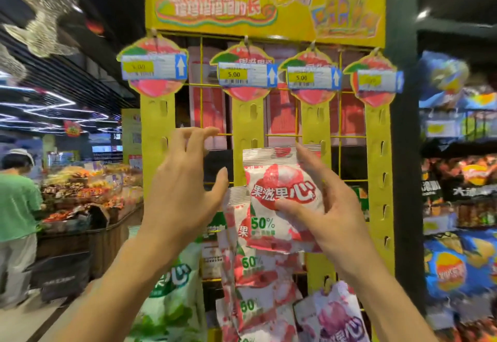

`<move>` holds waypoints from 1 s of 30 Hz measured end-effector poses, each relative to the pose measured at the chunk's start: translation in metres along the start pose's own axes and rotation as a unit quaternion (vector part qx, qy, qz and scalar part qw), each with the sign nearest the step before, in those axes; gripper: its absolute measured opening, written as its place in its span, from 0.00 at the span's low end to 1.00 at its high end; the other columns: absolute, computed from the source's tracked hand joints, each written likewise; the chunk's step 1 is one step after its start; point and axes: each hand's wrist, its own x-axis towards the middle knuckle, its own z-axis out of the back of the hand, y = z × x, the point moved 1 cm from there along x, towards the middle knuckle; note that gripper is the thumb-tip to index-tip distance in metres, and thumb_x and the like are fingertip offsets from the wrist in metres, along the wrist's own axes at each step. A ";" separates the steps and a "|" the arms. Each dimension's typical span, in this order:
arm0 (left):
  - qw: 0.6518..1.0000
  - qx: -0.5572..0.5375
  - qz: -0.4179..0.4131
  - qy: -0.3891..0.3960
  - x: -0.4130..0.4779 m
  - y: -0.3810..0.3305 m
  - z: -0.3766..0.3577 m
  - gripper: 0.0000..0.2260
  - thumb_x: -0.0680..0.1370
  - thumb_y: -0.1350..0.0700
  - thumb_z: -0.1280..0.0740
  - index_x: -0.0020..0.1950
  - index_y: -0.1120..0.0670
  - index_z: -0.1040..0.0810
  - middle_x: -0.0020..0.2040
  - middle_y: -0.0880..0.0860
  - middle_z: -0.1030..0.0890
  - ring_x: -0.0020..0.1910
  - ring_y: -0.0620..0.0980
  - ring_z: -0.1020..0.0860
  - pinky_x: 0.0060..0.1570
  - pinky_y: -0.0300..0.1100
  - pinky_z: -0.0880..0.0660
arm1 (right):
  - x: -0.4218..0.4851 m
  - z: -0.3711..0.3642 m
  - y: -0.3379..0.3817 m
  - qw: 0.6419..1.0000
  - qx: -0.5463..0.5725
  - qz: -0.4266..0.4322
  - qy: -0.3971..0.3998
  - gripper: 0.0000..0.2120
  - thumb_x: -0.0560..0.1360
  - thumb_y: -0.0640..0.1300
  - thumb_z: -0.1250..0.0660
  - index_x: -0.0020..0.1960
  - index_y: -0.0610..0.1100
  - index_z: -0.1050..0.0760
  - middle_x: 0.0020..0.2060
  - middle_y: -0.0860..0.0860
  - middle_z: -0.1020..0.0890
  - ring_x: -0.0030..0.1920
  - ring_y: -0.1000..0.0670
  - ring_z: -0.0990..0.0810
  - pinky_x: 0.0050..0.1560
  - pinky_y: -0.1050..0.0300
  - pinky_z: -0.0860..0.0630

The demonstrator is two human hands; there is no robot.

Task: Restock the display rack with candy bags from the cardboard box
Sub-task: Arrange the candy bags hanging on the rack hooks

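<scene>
Now: the hanging step. One bag is up at the rack [263, 18], and by the look of it not yet on a peg.
Green bags [172, 288]: low on the left, hanging in a bunch.
Left hand [185, 180]: raised and holding nothing, fingers loosely spread, thumb reaching towards the bag's left edge, just beside it.
Second strip [246, 126]: yellow and slotted, bare at this height.
Red bags [252, 274]: a column hanging below, directly under the held one.
Bag [279, 193]: a puffy white pouch with a red fruit picture, bold red-and-white lettering, a green "50%" lower down and a crimped silver top. It sits a touch tilted in front of the rack, between the two middle strips.
Right hand [333, 207]: pinching the bag, thumb across the front, fingers behind, forefinger up along the right edge.
Third strip [314, 126]: the bag's top right corner is right at it.
Purple bag [336, 314]: hanging low on the right.
Next move: probably line the bag's top up with a free peg and slip it on, the left hand steadying. The hang hole is too blurred to pick out.
Box: out of view.
</scene>
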 end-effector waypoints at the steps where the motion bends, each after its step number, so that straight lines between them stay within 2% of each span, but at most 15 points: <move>1: 1.000 0.001 -0.002 0.007 0.004 0.001 -0.002 0.23 0.76 0.52 0.32 0.69 0.48 0.33 0.61 0.50 0.30 0.51 0.50 0.22 0.43 0.48 0.23 | 0.006 -0.002 0.001 1.000 -0.022 0.012 0.010 0.34 0.69 0.37 0.23 0.70 0.58 0.28 0.64 0.64 0.22 0.63 0.64 0.24 0.62 0.60 0.22; 3: 1.000 0.003 -0.006 0.014 0.012 0.003 -0.005 0.21 0.77 0.53 0.34 0.70 0.47 0.34 0.60 0.48 0.27 0.49 0.49 0.22 0.44 0.50 0.21 | 0.017 -0.006 0.001 0.999 -0.046 0.021 0.021 0.30 0.70 0.40 0.23 0.68 0.56 0.26 0.62 0.65 0.22 0.64 0.66 0.26 0.65 0.60 0.25; 7: 1.000 -0.011 0.001 0.008 0.026 0.003 -0.008 0.21 0.78 0.57 0.35 0.70 0.48 0.34 0.50 0.44 0.21 0.41 0.47 0.23 0.39 0.44 0.26 | 0.036 -0.017 0.000 0.998 -0.053 0.019 0.038 0.30 0.69 0.42 0.22 0.68 0.54 0.26 0.63 0.62 0.21 0.66 0.61 0.25 0.68 0.52 0.26; 9: 1.000 -0.022 0.010 0.003 0.031 0.003 -0.009 0.21 0.78 0.58 0.36 0.70 0.49 0.34 0.46 0.44 0.21 0.39 0.47 0.22 0.38 0.43 0.29 | 0.043 -0.022 -0.002 0.997 -0.058 0.016 0.046 0.30 0.69 0.42 0.22 0.69 0.54 0.26 0.64 0.63 0.22 0.65 0.64 0.26 0.68 0.56 0.27; 12: 0.999 -0.031 0.017 -0.009 0.039 0.004 -0.008 0.20 0.78 0.57 0.36 0.69 0.49 0.33 0.48 0.46 0.19 0.38 0.46 0.21 0.36 0.42 0.29 | 0.047 -0.025 -0.004 0.998 -0.050 0.012 0.047 0.31 0.70 0.41 0.22 0.70 0.53 0.27 0.65 0.63 0.24 0.64 0.69 0.28 0.63 0.69 0.28; 15: 0.999 -0.034 0.007 -0.017 0.044 0.003 -0.005 0.20 0.77 0.56 0.35 0.68 0.48 0.33 0.51 0.43 0.20 0.37 0.39 0.21 0.34 0.35 0.30 | 0.049 -0.025 -0.006 0.999 -0.030 -0.002 0.044 0.32 0.70 0.42 0.22 0.71 0.53 0.28 0.65 0.62 0.24 0.61 0.68 0.25 0.60 0.69 0.25; 18: 0.999 -0.028 -0.013 -0.019 0.048 0.001 -0.003 0.20 0.77 0.54 0.34 0.68 0.47 0.32 0.51 0.43 0.21 0.37 0.36 0.21 0.37 0.40 0.24 | 0.050 -0.027 -0.007 0.999 -0.028 -0.010 0.039 0.32 0.70 0.43 0.22 0.71 0.54 0.28 0.66 0.60 0.24 0.63 0.62 0.24 0.63 0.60 0.23; 19: 0.999 -0.022 -0.018 -0.019 0.050 0.001 -0.003 0.19 0.77 0.53 0.34 0.68 0.47 0.32 0.51 0.43 0.21 0.37 0.36 0.22 0.39 0.43 0.22 | 0.051 -0.026 -0.006 0.999 -0.027 -0.009 0.039 0.32 0.70 0.43 0.22 0.71 0.54 0.28 0.66 0.60 0.24 0.62 0.64 0.24 0.61 0.63 0.23; 21: 1.000 -0.010 -0.022 -0.016 0.052 0.001 -0.004 0.18 0.77 0.52 0.34 0.67 0.47 0.31 0.52 0.43 0.21 0.37 0.38 0.22 0.41 0.47 0.21 | 0.051 -0.026 -0.006 0.999 -0.024 -0.005 0.041 0.32 0.70 0.42 0.23 0.71 0.52 0.28 0.65 0.60 0.25 0.55 0.74 0.25 0.51 0.76 0.26; 23: 1.000 0.000 -0.026 -0.011 0.054 0.001 -0.005 0.18 0.78 0.52 0.34 0.67 0.47 0.30 0.52 0.44 0.20 0.37 0.41 0.21 0.42 0.49 0.20 | 0.052 -0.025 -0.008 0.999 -0.030 -0.005 0.045 0.32 0.70 0.41 0.23 0.72 0.52 0.29 0.65 0.61 0.25 0.51 0.79 0.28 0.45 0.82 0.30; 27: 1.000 0.007 -0.024 -0.009 0.056 0.003 -0.008 0.17 0.78 0.51 0.35 0.67 0.46 0.31 0.52 0.43 0.20 0.37 0.41 0.20 0.42 0.48 0.20 | 0.051 -0.025 -0.013 0.997 -0.054 -0.004 0.051 0.33 0.69 0.44 0.22 0.71 0.54 0.29 0.67 0.63 0.26 0.57 0.79 0.31 0.49 0.81 0.31; 30: 1.000 0.007 -0.022 -0.003 0.057 0.003 -0.009 0.17 0.78 0.51 0.35 0.67 0.46 0.31 0.50 0.42 0.19 0.36 0.40 0.20 0.41 0.47 0.20 | 0.048 -0.026 -0.015 0.997 -0.060 -0.002 0.048 0.33 0.69 0.45 0.22 0.71 0.55 0.29 0.67 0.64 0.26 0.62 0.74 0.32 0.54 0.77 0.32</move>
